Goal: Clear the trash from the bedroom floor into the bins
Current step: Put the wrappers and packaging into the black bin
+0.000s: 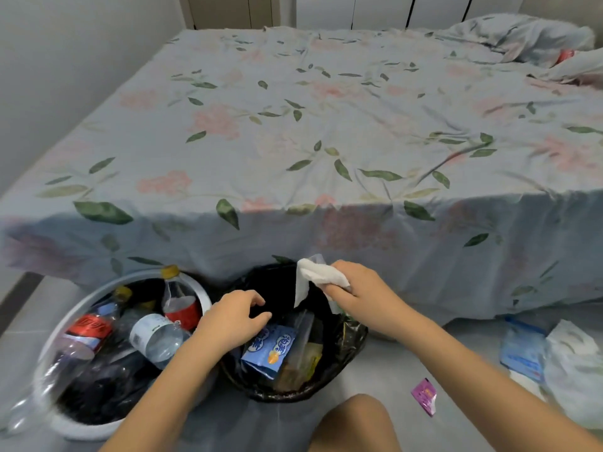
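Note:
Two bins stand on the floor at the foot of the bed. The white bin [49, 360] on the left holds several plastic bottles [153, 337]. The black-lined bin [354, 340] beside it holds a blue snack wrapper [270, 350] and other wrappers. My right hand [355, 288] grips a crumpled white tissue [316, 275] above the black bin's far rim. My left hand [235, 318] hovers over that bin's left edge with fingers loosely curled, holding nothing. On the floor to the right lie a small pink wrapper [424, 396], a blue packet [522, 350] and a white plastic bag [574, 370].
The bed [326, 125] with a floral sheet fills the view ahead, its sheet hanging to the floor behind the bins. A rumpled quilt [522, 37] and a red item lie at its far right. My knee [355, 425] is near the bottom edge. A wall runs along the left.

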The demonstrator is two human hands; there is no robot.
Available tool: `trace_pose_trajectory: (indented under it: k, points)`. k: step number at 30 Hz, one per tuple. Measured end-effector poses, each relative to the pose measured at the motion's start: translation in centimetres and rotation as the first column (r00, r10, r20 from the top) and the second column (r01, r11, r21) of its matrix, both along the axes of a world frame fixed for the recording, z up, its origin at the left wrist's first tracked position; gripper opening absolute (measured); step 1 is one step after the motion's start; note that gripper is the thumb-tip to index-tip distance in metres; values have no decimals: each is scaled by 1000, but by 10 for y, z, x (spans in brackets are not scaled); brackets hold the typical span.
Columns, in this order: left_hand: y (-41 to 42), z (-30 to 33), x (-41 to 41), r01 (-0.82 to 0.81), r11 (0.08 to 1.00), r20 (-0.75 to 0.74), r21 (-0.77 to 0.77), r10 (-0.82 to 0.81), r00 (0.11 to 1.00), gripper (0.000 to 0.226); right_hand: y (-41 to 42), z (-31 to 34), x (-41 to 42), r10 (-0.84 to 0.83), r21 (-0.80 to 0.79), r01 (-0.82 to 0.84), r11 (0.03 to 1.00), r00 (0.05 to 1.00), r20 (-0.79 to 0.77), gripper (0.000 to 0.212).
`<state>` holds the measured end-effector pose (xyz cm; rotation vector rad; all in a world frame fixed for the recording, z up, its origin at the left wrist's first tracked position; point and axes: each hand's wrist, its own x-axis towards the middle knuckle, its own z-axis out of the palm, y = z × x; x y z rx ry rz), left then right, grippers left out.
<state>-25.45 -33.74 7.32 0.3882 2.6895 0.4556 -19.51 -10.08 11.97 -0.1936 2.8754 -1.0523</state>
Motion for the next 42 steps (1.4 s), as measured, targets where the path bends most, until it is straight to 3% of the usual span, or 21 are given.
trace_pose_trajectory:
  k: [4,8,12,14,17,20,23,26,31,37,42]
  points:
    - [-35,22,4,-25,995,-72,-97,18,997,37,-53,-51,-43,144,184,-164,969,983,115,26]
    - [-59,32,6,-46,983,-156,-179,18,988,37,-76,-108,-64,135,375,-254,892,939,315,35]
    - [-62,27,3,-14,976,-150,-216,-19,988,36,-77,-133,-67,145,512,-392,765,878,456,67]
    - [-55,24,2,18,975,-136,-222,-49,989,36,-73,-132,-66,157,492,-417,764,860,486,78]
    - [-38,18,5,87,972,-108,-217,-112,988,36,-55,-115,-56,168,406,-341,848,899,403,67]
    - [-13,13,13,183,959,-87,-217,-206,975,34,-13,-94,-28,158,366,-214,906,971,178,41]
    - [30,12,23,294,927,-98,-234,-323,941,32,58,-84,21,0,360,-28,933,997,78,31]
    - [93,11,39,407,880,-92,-244,-439,894,31,145,-87,79,-292,331,244,912,951,103,28]
    - [208,-9,73,597,774,-32,-210,-616,787,35,263,-110,178,-641,376,546,749,740,203,30]
    - [321,-91,103,722,630,164,-286,-711,684,43,339,-162,254,-721,458,562,689,596,353,47]
    - [354,-171,113,736,589,311,-335,-668,676,54,349,-218,256,-698,356,604,713,563,443,49]
